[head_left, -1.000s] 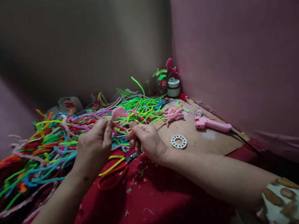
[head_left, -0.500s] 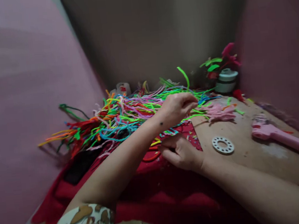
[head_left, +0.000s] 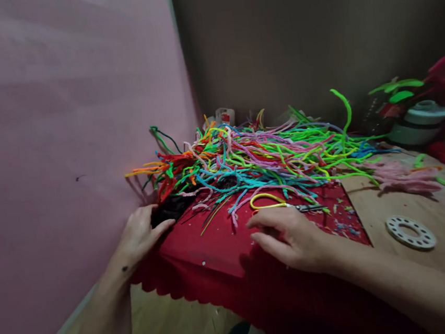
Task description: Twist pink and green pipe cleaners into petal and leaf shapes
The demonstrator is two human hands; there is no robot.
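My left hand [head_left: 138, 230] is at the table's left edge, its thumb stretched out apart from the fingers. A shiny black thing [head_left: 171, 208] lies against it, partly under the pile; its kind and the fingertips are hidden. My right hand [head_left: 292, 236] hovers low over the red cloth [head_left: 221, 240], fingers loosely bent and thumb apart, with nothing visible between them. Just beyond its knuckles lies a pair of scissors [head_left: 269, 200] with a yellow loop, blades pointing right; the hand covers part of the other handle. A tangled heap of colourful pipe cleaners [head_left: 276, 156] spreads behind both hands.
A white ring with holes [head_left: 410, 233] rests on the brown board [head_left: 398, 271] at right. Pink fuzzy pieces [head_left: 408, 178] lie behind it. A pale lidded pot [head_left: 418, 122] stands at the back right. The pink wall [head_left: 67, 150] borders the left side.
The view has turned left. My left hand has moved from above the pile to the black thing at the left edge. The scissors now show in front of my right hand.
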